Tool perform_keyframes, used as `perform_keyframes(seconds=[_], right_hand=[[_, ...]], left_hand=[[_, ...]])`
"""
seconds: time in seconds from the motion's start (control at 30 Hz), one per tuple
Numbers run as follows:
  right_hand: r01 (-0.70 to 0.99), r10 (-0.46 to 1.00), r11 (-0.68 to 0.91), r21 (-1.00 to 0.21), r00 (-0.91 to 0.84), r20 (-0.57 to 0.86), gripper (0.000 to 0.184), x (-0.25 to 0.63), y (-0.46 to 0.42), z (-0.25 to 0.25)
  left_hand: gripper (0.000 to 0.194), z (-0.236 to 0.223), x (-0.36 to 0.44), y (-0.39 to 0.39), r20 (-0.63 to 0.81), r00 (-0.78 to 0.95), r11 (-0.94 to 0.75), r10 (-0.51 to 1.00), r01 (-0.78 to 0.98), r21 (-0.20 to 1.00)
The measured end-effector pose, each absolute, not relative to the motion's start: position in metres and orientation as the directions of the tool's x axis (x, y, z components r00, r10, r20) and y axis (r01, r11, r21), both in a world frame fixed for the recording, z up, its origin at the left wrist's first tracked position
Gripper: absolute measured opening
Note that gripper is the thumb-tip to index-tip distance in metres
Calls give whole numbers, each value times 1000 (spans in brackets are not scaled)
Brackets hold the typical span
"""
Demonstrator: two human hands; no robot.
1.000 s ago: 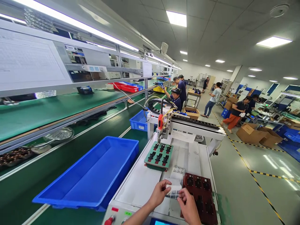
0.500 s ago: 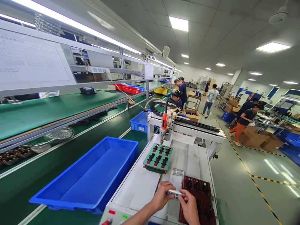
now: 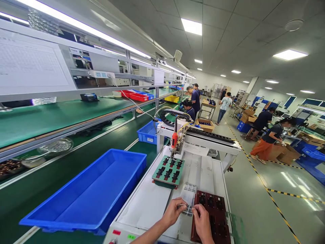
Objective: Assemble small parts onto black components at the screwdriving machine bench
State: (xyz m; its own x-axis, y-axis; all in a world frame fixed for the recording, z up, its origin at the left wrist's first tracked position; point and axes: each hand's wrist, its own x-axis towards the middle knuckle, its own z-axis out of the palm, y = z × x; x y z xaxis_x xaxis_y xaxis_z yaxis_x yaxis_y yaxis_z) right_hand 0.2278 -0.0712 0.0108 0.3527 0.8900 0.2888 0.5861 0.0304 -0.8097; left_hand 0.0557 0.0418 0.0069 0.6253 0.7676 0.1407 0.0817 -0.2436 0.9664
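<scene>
My left hand and my right hand meet over the white machine bed, both pinching a small clear strip of tiny parts between thumb and fingers. Just right of them lies a dark red fixture plate with several black parts in its pockets. Another small clear strip rests on the bed ahead of my hands. Farther back sits a green fixture plate with several black parts, under the machine's red screwdriver head.
A large empty blue bin sits on the green conveyor to the left, a smaller blue bin behind it. Shelves run along the left. Several people work at the line's far end and in the aisle to the right, among cardboard boxes.
My hands stay together on the small strip, turning it slightly. The camera has shifted a little. The person in orange trousers has walked further right along the aisle.
</scene>
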Motion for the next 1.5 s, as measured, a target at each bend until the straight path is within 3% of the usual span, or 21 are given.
perform_keyframes(seconds=[0.17, 0.27, 0.33, 0.6, 0.8, 1.0, 1.13, 1.3, 1.43, 1.5], right_hand=[[657, 880, 120, -744, 276, 386, 27, 233, -76, 12], [740, 865, 220, -636, 153, 477, 20, 232, -78, 13], [759, 852, 230, -609, 145, 503, 25, 229, -77, 9], [633, 824, 51, -773, 411, 391, 55, 221, -66, -5], [677, 829, 151, -720, 311, 466, 42, 220, -65, 5], [384, 813, 138, -913, 483, 326, 69, 206, -61, 10], [314, 820, 206, -927, 462, 339, 67, 195, -56, 12], [416, 787, 248, -875, 440, 432, 62, 188, -58, 11], [642, 761, 271, -717, 313, 568, 51, 180, -73, -4], [695, 708, 271, -666, 325, 627, 50, 180, -84, -18]], left_hand=[[47, 2, 56, 47, 83, 626, -176, 775, 87, 981], [42, -2, 58, 48, 34, 611, -121, 791, 102, 987], [42, -4, 59, 47, 17, 622, -90, 783, 87, 992], [56, -12, 58, 39, -4, 593, 57, 805, -71, 996], [57, -14, 62, 39, -35, 548, 86, 836, -69, 994], [61, -14, 57, 42, -27, 519, 25, 854, 10, 1000], [58, -6, 51, 38, 6, 563, -62, 827, 80, 995], [46, 9, 43, 30, 24, 631, -170, 775, 173, 970], [24, 7, 42, 26, 8, 647, -223, 762, 251, 942], [24, -2, 41, 25, -30, 630, -216, 776, 311, 926]])
